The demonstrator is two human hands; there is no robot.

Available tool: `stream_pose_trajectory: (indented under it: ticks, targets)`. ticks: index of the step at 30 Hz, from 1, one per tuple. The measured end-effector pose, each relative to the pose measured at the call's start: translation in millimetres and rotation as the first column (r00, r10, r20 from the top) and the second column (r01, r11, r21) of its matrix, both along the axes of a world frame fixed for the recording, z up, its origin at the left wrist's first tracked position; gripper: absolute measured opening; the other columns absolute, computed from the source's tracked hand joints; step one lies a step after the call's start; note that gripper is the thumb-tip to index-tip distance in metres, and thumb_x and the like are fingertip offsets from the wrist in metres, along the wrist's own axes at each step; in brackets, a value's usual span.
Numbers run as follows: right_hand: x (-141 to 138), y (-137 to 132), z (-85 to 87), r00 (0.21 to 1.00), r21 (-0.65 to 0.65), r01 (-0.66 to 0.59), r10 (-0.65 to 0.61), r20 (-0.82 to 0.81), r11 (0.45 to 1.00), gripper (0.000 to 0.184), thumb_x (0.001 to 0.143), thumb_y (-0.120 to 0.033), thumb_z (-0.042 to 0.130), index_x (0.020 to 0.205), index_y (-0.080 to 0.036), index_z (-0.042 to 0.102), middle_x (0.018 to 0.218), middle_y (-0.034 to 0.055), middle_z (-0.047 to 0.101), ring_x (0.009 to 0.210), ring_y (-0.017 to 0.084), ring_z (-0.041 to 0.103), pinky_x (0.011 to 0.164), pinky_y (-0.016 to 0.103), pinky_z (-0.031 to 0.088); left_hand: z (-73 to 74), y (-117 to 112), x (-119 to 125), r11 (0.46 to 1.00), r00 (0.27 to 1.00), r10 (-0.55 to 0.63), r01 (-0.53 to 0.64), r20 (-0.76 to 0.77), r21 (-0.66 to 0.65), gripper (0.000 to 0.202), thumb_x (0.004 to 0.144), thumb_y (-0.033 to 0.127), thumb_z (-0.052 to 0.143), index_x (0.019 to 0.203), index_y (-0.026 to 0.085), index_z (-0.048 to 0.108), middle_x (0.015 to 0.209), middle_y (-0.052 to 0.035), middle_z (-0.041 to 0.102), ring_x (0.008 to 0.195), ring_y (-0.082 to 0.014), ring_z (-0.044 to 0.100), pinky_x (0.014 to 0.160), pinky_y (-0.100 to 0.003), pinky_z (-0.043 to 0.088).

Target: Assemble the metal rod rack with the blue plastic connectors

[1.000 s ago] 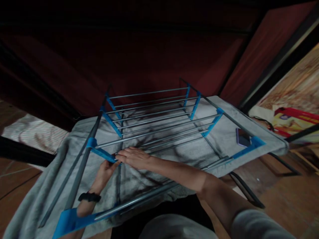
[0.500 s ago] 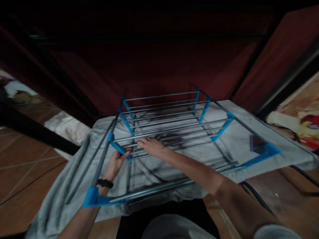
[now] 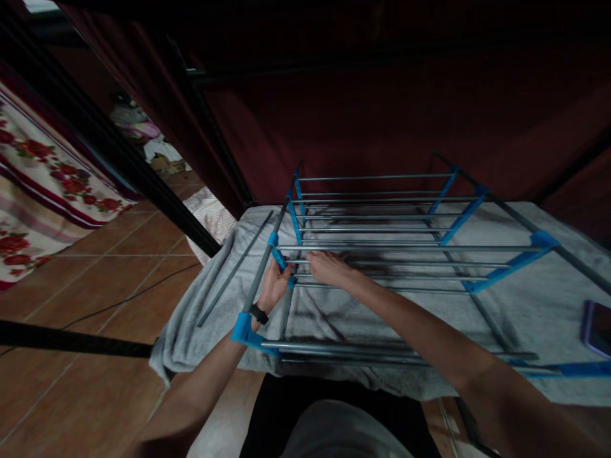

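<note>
A rack (image 3: 375, 248) of grey metal rods and blue plastic brackets stands on a grey blanket. My left hand (image 3: 274, 281), with a dark band at its wrist, is closed around the left blue bracket (image 3: 278, 257) of the middle tier. Just to its right, my right hand (image 3: 328, 267) has its fingers wrapped around a thin metal rod (image 3: 429, 264), close to where that rod meets the bracket. The right fingertips are partly hidden. At the front left corner another blue bracket (image 3: 245, 329) sits beside my left forearm.
A loose metal tube (image 3: 233, 270) lies on the blanket (image 3: 205, 343) left of the rack. At the right edge lies a phone (image 3: 597, 327). Dark bed posts (image 3: 119, 152) and a dark red panel (image 3: 372, 121) stand around. A cable (image 3: 133, 294) crosses the tiled floor.
The view has swung left, so everything appears further right. My right hand, flatter across the rods before, is now curled around one. My left hand has stayed at the bracket.
</note>
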State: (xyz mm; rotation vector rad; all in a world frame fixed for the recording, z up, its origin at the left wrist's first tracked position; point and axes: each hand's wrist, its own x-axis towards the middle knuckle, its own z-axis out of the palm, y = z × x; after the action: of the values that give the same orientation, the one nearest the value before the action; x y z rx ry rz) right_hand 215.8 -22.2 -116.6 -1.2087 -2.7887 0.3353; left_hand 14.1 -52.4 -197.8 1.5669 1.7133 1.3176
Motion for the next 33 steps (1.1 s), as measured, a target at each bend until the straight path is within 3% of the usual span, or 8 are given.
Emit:
stream_pose_trajectory:
  ticks: [4, 9, 12, 16, 21, 24, 29, 33]
  targets:
    - [-30, 0, -0.5, 0.995, -0.015, -0.035, 0.034, -0.096, 0.999, 0.032, 0.103, -0.027, 0.043, 0.126, -0.015, 0.063, 0.132, 0.0148, 0.068, 0.117, 0.027, 0.068, 0.097, 0.037, 0.054, 5.0, -3, 2, 1.000, 0.997, 0.006, -0.004, -0.078, 0.028, 0.021, 0.081, 0.023, 0.056, 0.102, 0.020, 0.057, 0.090, -0.0051, 0.069, 0.084, -0.0230, 0.066, 0.081, -0.038, 0.053]
    - [-56, 1, -2.3, 0.997, -0.014, -0.002, 0.001, -0.076, 1.000, 0.042, 0.105, -0.041, 0.045, 0.130, -0.011, 0.059, 0.129, 0.0178, 0.069, 0.116, 0.031, 0.069, 0.096, 0.041, 0.054, 8.6, -4, 5, 0.995, 0.998, -0.053, 0.056, -0.038, 0.079, 0.028, 0.079, 0.014, 0.054, 0.107, 0.019, 0.056, 0.101, -0.0069, 0.069, 0.093, -0.0230, 0.066, 0.092, -0.039, 0.054]
    - [-57, 1, -2.9, 0.999, 0.020, -0.016, 0.017, -0.036, 1.000, 0.042, 0.108, -0.041, 0.038, 0.132, -0.012, 0.058, 0.132, 0.0178, 0.068, 0.116, 0.030, 0.069, 0.097, 0.041, 0.054, 8.2, -4, 7, 0.994, 0.998, -0.052, 0.054, -0.019, 0.096, 0.040, 0.077, 0.012, 0.053, 0.117, 0.019, 0.056, 0.107, -0.0071, 0.068, 0.106, -0.0239, 0.064, 0.102, -0.041, 0.052]
    - [-56, -2, -4.3, 1.000, 0.010, -0.018, 0.018, 0.020, 1.000, 0.042, 0.110, -0.042, 0.035, 0.131, -0.014, 0.059, 0.125, 0.0168, 0.072, 0.116, 0.027, 0.070, 0.097, 0.039, 0.053, 6.3, -3, 7, 0.995, 0.999, -0.034, 0.033, 0.011, 0.092, 0.050, 0.079, 0.013, 0.052, 0.129, 0.017, 0.053, 0.107, -0.0073, 0.068, 0.104, -0.0243, 0.064, 0.103, -0.045, 0.051]
    - [-57, -3, -5.4, 1.000, -0.009, 0.013, -0.013, 0.009, 1.000, 0.041, 0.109, -0.042, 0.037, 0.126, -0.015, 0.063, 0.124, 0.0157, 0.073, 0.115, 0.028, 0.071, 0.094, 0.036, 0.054, 5.6, -2, 7, 0.998, 0.999, -0.026, 0.025, 0.023, 0.059, 0.045, 0.075, 0.011, 0.054, 0.119, 0.017, 0.058, 0.098, -0.0055, 0.068, 0.098, -0.0241, 0.065, 0.099, -0.044, 0.054]
    - [-54, -1, -2.6, 1.000, -0.032, 0.013, -0.013, 0.007, 0.999, 0.037, 0.108, -0.038, 0.040, 0.124, -0.015, 0.064, 0.124, 0.0166, 0.073, 0.113, 0.028, 0.071, 0.092, 0.036, 0.055, 7.2, -3, 8, 0.997, 0.998, -0.037, 0.034, 0.044, 0.067, 0.042, 0.075, 0.012, 0.054, 0.116, 0.016, 0.059, 0.105, -0.0081, 0.070, 0.104, -0.0255, 0.066, 0.102, -0.044, 0.052]
    - [-47, -1, 5.2, 0.999, -0.017, -0.053, 0.053, -0.007, 0.998, 0.033, 0.102, -0.017, 0.040, 0.125, -0.014, 0.063, 0.124, 0.0173, 0.072, 0.112, 0.028, 0.071, 0.091, 0.036, 0.054, 10.7, -4, 11, 0.999, 0.998, -0.015, 0.013, 0.054, 0.045, 0.033, 0.077, 0.018, 0.058, 0.110, 0.017, 0.059, 0.110, -0.0087, 0.071, 0.109, -0.0272, 0.066, 0.101, -0.043, 0.051]
    - [-45, -2, 8.1, 0.998, -0.026, -0.057, 0.056, -0.026, 0.998, 0.033, 0.104, -0.020, 0.038, 0.123, -0.015, 0.064, 0.124, 0.0152, 0.072, 0.112, 0.026, 0.071, 0.091, 0.034, 0.054, 10.3, -4, 9, 0.999, 0.999, -0.010, 0.009, 0.044, 0.034, 0.029, 0.078, 0.021, 0.060, 0.107, 0.019, 0.058, 0.111, -0.0091, 0.071, 0.109, -0.0269, 0.066, 0.100, -0.042, 0.051]
